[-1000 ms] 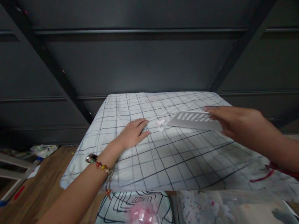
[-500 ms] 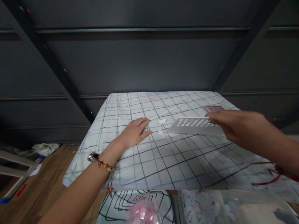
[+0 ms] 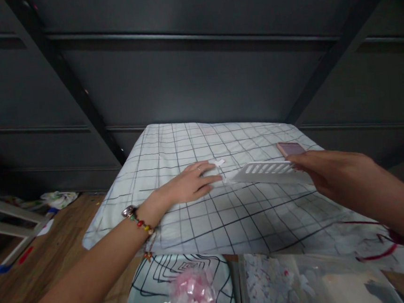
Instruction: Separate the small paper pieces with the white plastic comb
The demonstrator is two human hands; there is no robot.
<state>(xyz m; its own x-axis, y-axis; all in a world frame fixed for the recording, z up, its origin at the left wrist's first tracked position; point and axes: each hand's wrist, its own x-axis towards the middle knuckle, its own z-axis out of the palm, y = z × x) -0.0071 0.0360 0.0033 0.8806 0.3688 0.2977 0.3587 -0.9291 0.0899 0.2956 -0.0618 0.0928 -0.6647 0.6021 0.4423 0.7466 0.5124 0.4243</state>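
Note:
My left hand (image 3: 194,181) lies on the white checked cloth (image 3: 201,142), fingers stretched out and partly spread. Its fingertips reach a small white scrap (image 3: 219,162); more white bits beside them are partly covered by the fingers. In my right hand (image 3: 325,166) is a white slotted plastic piece (image 3: 271,173), gripped at its right end and tilted, with its left end low over the cloth near my left fingertips. A pinkish phone-like flat thing (image 3: 291,149) lies just behind my right fingers.
Dark grey panels (image 3: 188,77) stand behind the cloth-covered table. At the front are a pink bundle in clear plastic (image 3: 192,291) on a patterned cushion (image 3: 147,293) and a clear plastic bag or box (image 3: 305,279). A pale metal frame (image 3: 22,247) stands at left.
My left hand has slid right, so its fingers now reach the white scraps. My right hand has shifted slightly right with the slotted piece.

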